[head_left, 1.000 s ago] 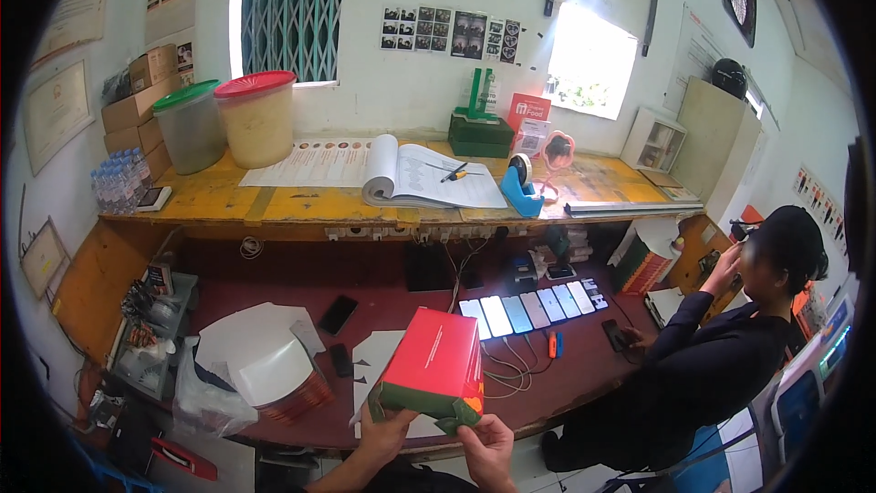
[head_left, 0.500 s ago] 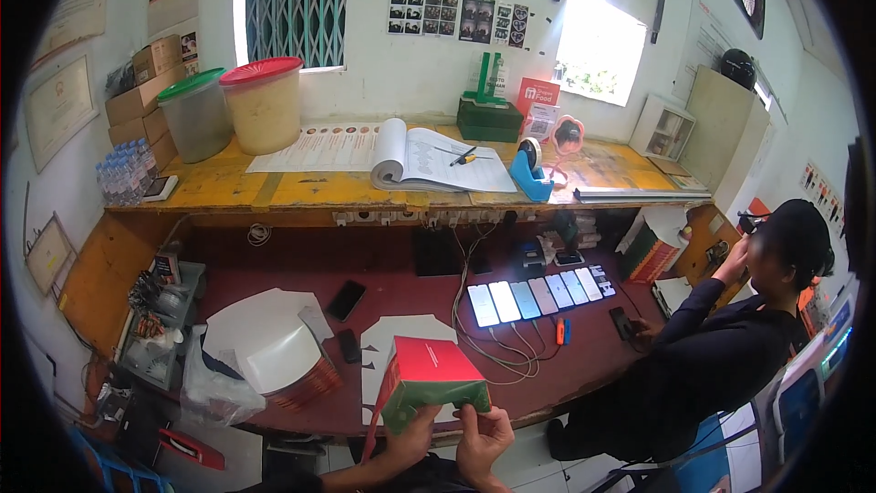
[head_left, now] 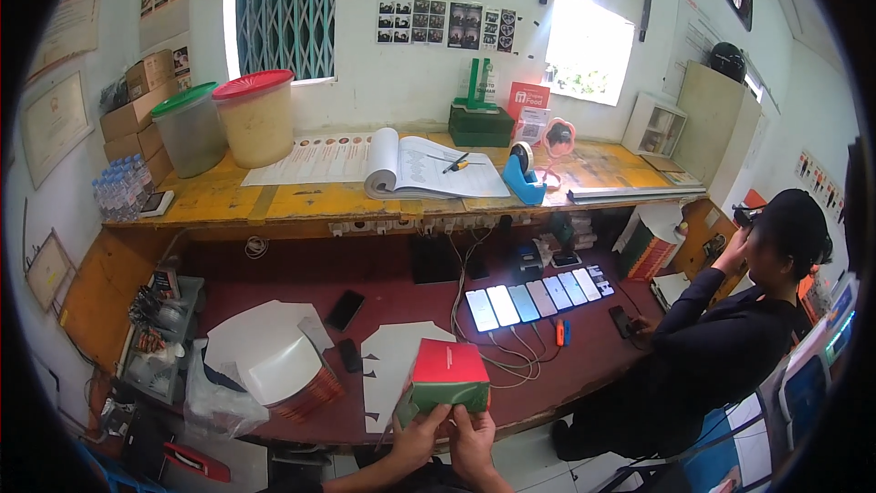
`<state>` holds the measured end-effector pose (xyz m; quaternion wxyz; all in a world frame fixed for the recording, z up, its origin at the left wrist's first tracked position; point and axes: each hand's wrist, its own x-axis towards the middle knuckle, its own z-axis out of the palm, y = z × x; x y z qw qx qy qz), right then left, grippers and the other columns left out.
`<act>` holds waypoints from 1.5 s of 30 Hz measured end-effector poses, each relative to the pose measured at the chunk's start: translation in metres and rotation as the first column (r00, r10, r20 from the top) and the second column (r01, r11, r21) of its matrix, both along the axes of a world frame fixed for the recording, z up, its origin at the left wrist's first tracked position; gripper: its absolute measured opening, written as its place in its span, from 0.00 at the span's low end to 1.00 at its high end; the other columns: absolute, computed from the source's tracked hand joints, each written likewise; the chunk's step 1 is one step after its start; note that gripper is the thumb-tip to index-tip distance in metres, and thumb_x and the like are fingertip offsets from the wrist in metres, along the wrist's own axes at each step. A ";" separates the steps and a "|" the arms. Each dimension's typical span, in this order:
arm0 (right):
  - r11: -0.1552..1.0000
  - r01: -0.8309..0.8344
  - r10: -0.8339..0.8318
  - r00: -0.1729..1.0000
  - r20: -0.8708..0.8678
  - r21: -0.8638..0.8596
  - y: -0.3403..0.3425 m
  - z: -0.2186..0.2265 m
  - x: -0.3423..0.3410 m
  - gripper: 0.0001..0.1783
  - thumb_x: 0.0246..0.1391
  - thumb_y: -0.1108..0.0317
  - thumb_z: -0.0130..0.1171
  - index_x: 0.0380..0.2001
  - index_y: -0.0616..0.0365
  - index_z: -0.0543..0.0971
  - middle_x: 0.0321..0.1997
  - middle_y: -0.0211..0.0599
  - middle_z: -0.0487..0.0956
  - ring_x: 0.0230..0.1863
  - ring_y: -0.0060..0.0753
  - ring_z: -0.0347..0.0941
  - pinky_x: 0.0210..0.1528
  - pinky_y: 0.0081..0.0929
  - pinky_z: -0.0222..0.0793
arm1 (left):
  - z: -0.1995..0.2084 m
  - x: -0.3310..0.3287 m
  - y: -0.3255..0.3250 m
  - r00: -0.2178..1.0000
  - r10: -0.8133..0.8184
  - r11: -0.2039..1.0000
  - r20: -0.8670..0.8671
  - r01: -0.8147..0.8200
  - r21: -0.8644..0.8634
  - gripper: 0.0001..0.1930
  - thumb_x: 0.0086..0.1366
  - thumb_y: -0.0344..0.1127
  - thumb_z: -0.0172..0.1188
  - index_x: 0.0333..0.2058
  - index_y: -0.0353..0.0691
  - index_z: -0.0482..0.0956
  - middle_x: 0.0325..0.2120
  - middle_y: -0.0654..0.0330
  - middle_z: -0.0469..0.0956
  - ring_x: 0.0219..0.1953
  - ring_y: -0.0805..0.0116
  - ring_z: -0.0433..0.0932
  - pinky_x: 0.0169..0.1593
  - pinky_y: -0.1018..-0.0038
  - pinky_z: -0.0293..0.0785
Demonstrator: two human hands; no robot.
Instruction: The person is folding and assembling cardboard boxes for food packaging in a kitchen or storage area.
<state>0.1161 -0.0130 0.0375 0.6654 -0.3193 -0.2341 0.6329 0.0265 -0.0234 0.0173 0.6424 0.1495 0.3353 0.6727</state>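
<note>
A red and green folded cardboard box is held over the near edge of the dark red desk, its red panel facing up. My left hand grips the box's near green side at the left, thumb pressed on it. Beside it, my right hand pinches the same side, the two thumbs close together. The fingers underneath are partly hidden. Flat white carton blanks lie on the desk just behind the box. To the left sits a stack of nested open cartons, white inside with red patterned sides.
Several lit phones with cables stand in a row at right. Two dark phones lie left of centre. A grey tray of small items and a plastic bag are farther left. A person stands at right holding a phone.
The long red flap at the box's left is no longer visible, and the green near side is now upright. My hands have come closer together, and the view has shifted slightly.
</note>
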 end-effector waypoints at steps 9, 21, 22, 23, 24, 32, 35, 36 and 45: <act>0.985 0.027 -0.075 0.954 0.289 0.169 0.009 -0.020 0.005 0.08 0.62 0.77 0.59 0.44 0.67 0.81 0.42 0.33 0.82 0.39 0.23 0.76 0.47 0.23 0.71 | 0.037 -0.026 0.007 0.848 0.076 0.993 0.525 -0.112 0.038 0.17 0.73 0.39 0.45 0.55 0.38 0.72 0.50 0.55 0.78 0.60 0.61 0.71 0.67 0.56 0.62; 0.881 0.068 -0.439 0.484 0.757 0.468 0.008 -0.025 -0.002 0.02 0.54 0.80 0.64 0.31 0.69 0.83 0.26 0.34 0.82 0.29 0.20 0.77 0.30 0.22 0.69 | -0.003 -0.011 0.005 0.983 0.078 0.988 0.166 -0.053 -0.146 0.04 0.69 0.31 0.61 0.40 0.41 0.77 0.37 0.65 0.78 0.39 0.75 0.76 0.48 0.76 0.75; 0.864 0.064 -0.450 0.544 0.708 0.500 0.007 -0.032 -0.006 0.03 0.54 0.80 0.64 0.32 0.68 0.83 0.27 0.34 0.83 0.30 0.21 0.77 0.31 0.22 0.69 | -0.013 -0.012 0.008 0.963 0.034 0.988 0.266 0.007 -0.152 0.04 0.69 0.30 0.61 0.40 0.40 0.77 0.36 0.64 0.78 0.38 0.74 0.76 0.47 0.77 0.76; 0.843 0.063 -0.459 0.600 0.655 0.534 0.005 -0.038 -0.008 0.03 0.54 0.79 0.64 0.33 0.68 0.83 0.29 0.34 0.83 0.31 0.21 0.77 0.32 0.22 0.70 | -0.022 -0.013 0.007 0.931 -0.010 0.986 0.364 0.070 -0.150 0.04 0.69 0.30 0.61 0.40 0.39 0.77 0.35 0.64 0.78 0.37 0.74 0.77 0.46 0.78 0.76; 0.848 0.058 -0.450 0.604 0.658 0.526 0.005 -0.038 -0.007 0.03 0.54 0.79 0.64 0.33 0.68 0.83 0.29 0.34 0.83 0.31 0.21 0.77 0.32 0.22 0.70 | -0.022 -0.013 0.007 0.932 -0.001 0.985 0.363 0.063 -0.159 0.04 0.69 0.30 0.61 0.40 0.39 0.77 0.35 0.64 0.78 0.37 0.74 0.77 0.46 0.78 0.76; 0.947 0.120 -0.289 0.724 0.627 0.299 0.009 -0.011 0.021 0.05 0.60 0.78 0.60 0.37 0.69 0.83 0.35 0.32 0.83 0.37 0.18 0.75 0.40 0.19 0.70 | -0.012 -0.005 0.000 0.905 0.271 0.941 -0.327 -0.321 -0.109 0.13 0.66 0.28 0.64 0.48 0.35 0.74 0.38 0.63 0.79 0.39 0.74 0.77 0.43 0.79 0.73; 0.942 0.063 -0.283 0.677 0.679 0.330 0.000 -0.029 0.009 0.05 0.60 0.78 0.61 0.37 0.69 0.82 0.35 0.31 0.83 0.37 0.17 0.75 0.40 0.19 0.70 | 0.001 -0.003 0.000 0.988 0.152 0.978 0.035 -0.145 -0.149 0.15 0.67 0.31 0.64 0.49 0.36 0.74 0.38 0.64 0.78 0.38 0.77 0.76 0.43 0.79 0.74; 0.948 0.060 -0.271 0.674 0.687 0.314 0.002 -0.032 0.005 0.05 0.60 0.78 0.61 0.37 0.69 0.82 0.35 0.31 0.83 0.37 0.17 0.75 0.40 0.19 0.70 | 0.007 -0.004 0.003 0.987 0.154 0.975 0.037 -0.146 -0.167 0.15 0.67 0.31 0.64 0.49 0.36 0.74 0.38 0.64 0.78 0.38 0.77 0.76 0.43 0.79 0.74; 0.988 -0.129 0.131 0.991 0.015 -0.084 0.002 -0.023 -0.010 0.06 0.63 0.74 0.59 0.42 0.61 0.82 0.39 0.34 0.83 0.38 0.24 0.78 0.38 0.22 0.72 | -0.013 -0.019 0.013 0.982 0.159 0.967 0.100 -0.134 -0.217 0.08 0.67 0.37 0.65 0.42 0.46 0.79 0.31 0.72 0.76 0.27 0.82 0.67 0.33 0.82 0.67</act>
